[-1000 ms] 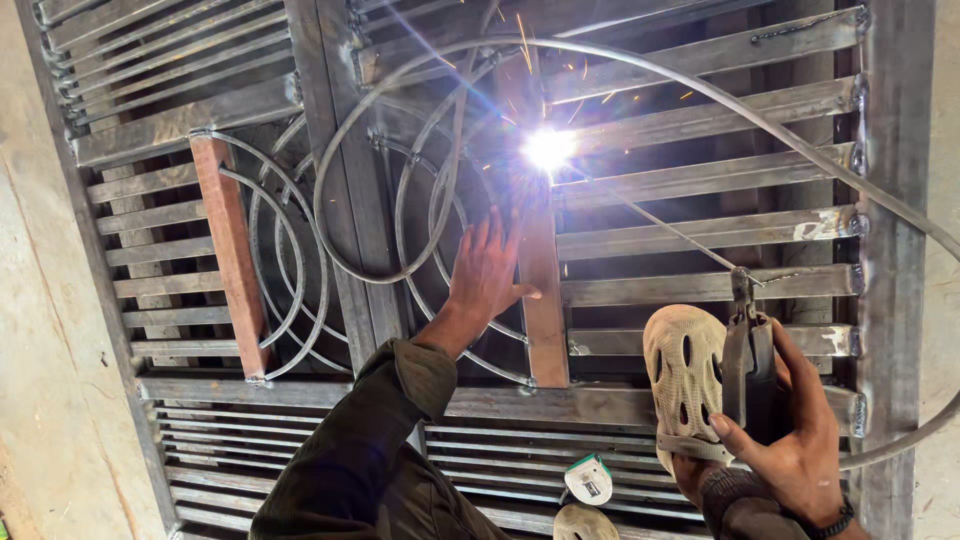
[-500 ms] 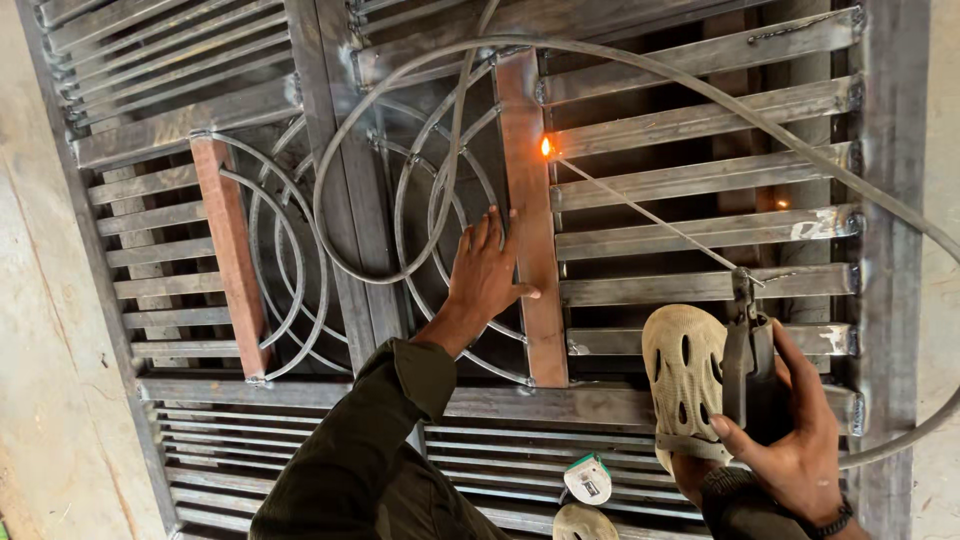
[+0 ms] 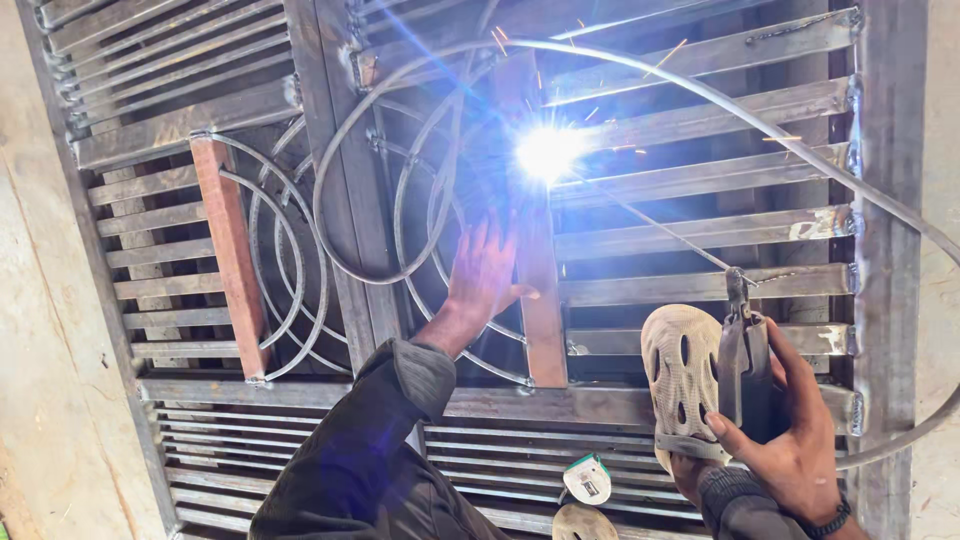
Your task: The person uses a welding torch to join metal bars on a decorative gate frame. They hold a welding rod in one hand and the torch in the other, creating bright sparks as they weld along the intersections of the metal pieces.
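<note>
My left hand (image 3: pixel 482 275) lies flat, fingers spread, on the curved steel rods beside a rust-brown upright bar (image 3: pixel 535 290) of a metal gate (image 3: pixel 700 190) lying on the ground. My right hand (image 3: pixel 790 440) grips a welding electrode holder (image 3: pixel 745 350); its thin rod (image 3: pixel 650 225) reaches up-left to a bright white arc (image 3: pixel 548 152) on the bar, throwing sparks. A beige perforated clog (image 3: pixel 682 385) on a foot rests on the gate slats right beside that hand.
A second rust-brown bar (image 3: pixel 232 270) stands among the ring-shaped rods (image 3: pixel 290 260) at the left. A tape measure (image 3: pixel 588 478) lies on the lower slats near another shoe tip (image 3: pixel 585 522). A long bent steel strip (image 3: pixel 780 130) arcs over the gate. Bare concrete (image 3: pixel 50 380) lies left.
The arc has flared up again to a bright white glare after dimming to a small orange glow half a second ago. Both hands stay where they were.
</note>
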